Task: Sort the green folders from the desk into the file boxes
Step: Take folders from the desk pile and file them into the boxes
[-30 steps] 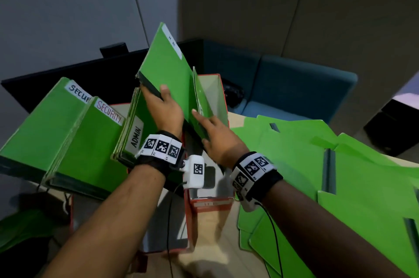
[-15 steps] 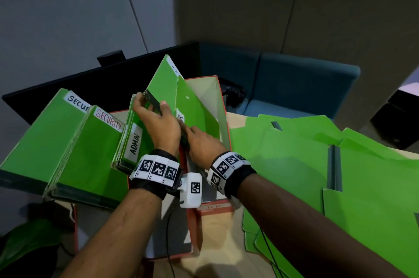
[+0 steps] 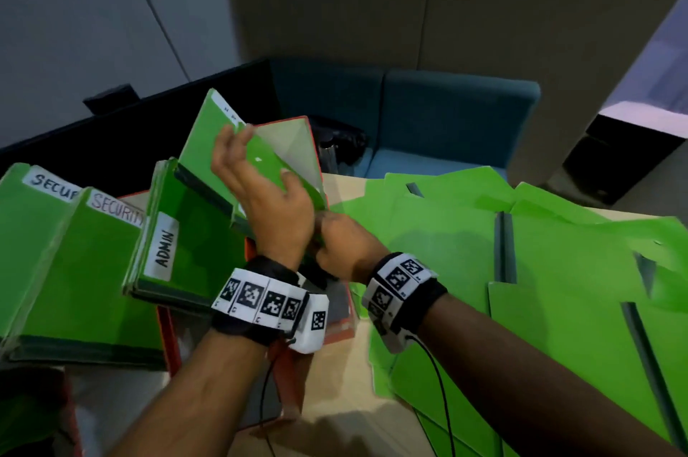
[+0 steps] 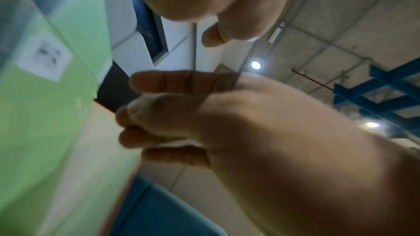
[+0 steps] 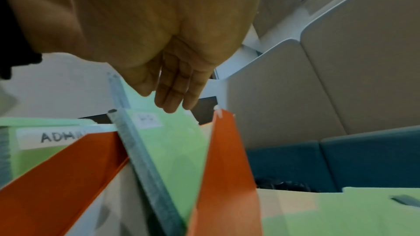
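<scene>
Grey wall panels and a teal sofa (image 3: 458,114) are standing behind the pale wooden desk (image 3: 357,430). At the far left, two thick green packs labelled SECURITY (image 3: 93,263) are leaning in their box, and next to them the ADMIN pack (image 3: 186,233) is leaning too. Further right, the orange file box (image 3: 314,143) is receiving one green folder (image 3: 208,143) with a white label at its top corner. The left hand (image 3: 260,188) is lying flat against this folder, fingers straight and spread, and is holding it upright. The right hand (image 3: 346,244) is sitting low, just beside the left wrist; in the right wrist view its fingers are hanging straight and relaxed above the folder's grey spine, holding nothing. At the right, many loose green folders (image 3: 558,270) are lying overlapped on the desk, not yet sorted.

The folder is looking light and thin, a smooth card that is bending easily and probably sliding against its neighbours. I think it is best to take it near the stiff grey spine, or by the top edge with thumb and fingers, because the free cover may flap open.
</scene>
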